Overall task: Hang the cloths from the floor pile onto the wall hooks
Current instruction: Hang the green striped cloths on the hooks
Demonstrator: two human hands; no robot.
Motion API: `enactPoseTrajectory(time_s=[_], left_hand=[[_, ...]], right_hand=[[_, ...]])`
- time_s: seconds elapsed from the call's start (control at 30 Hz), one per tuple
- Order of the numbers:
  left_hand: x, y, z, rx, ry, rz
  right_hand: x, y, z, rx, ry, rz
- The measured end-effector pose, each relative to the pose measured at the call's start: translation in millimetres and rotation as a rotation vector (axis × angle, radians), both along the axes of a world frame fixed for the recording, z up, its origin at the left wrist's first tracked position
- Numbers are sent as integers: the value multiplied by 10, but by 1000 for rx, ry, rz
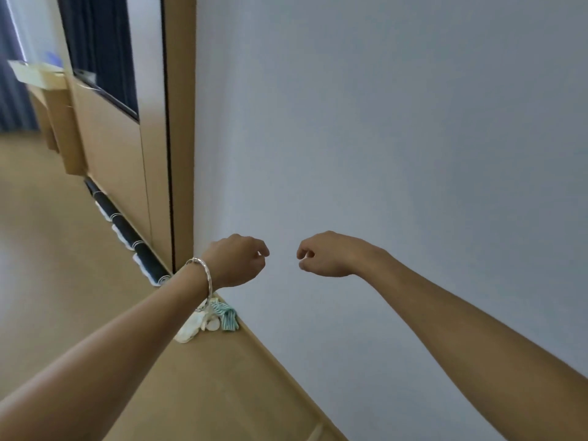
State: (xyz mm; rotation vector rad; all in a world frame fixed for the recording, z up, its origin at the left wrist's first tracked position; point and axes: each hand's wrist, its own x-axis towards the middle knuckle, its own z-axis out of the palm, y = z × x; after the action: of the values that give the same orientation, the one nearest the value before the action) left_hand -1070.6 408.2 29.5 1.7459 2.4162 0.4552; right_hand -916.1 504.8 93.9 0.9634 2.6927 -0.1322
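Observation:
A small pile of cloths (pixel 206 323) lies on the floor against the foot of the white wall (pixel 397 138); one is cream, another green-and-white striped (pixel 227 316). Part of the pile is hidden behind my left wrist. My left hand (pixel 237 261), with a silver bracelet on the wrist, hangs in front of the wall above the pile, fingers loosely curled and holding nothing. My right hand (pixel 324 254) hangs beside it at the same height, also loosely curled and empty. No wall hooks are in view.
A wooden door frame (pixel 179 122) stands just left of the wall. A rolled dark mat (pixel 127 230) lies along the base of the wooden panel on the left. Tan floor (pixel 63 249) spreads to the left and below.

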Motion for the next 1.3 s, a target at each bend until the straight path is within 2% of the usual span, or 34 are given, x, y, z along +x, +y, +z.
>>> enactPoseTrajectory(time_s=[0.3, 0.53, 0.73, 0.93, 1.07, 1.3], left_hand=[[-783, -338, -172, -57, -44, 179], [-1546, -245, -307, -129, 11, 333], [-2239, 291, -258, -169, 24, 410], [-2715, 655, -548, -304, 34, 445], [-3110, 780, -673, -326, 3, 503], [-3734, 1305, -970, -330, -55, 448]], right_hand=[[-1087, -9, -238, -50, -27, 236], [-2023, 357, -482, -125, -3, 387], [-2742, 1117, -625, -216, 44, 399], [-3253, 1681, -945, -270, 7, 421], [-3579, 1954, -1037, -287, 21, 428], [-4159, 2342, -1310, -306, -77, 426]])
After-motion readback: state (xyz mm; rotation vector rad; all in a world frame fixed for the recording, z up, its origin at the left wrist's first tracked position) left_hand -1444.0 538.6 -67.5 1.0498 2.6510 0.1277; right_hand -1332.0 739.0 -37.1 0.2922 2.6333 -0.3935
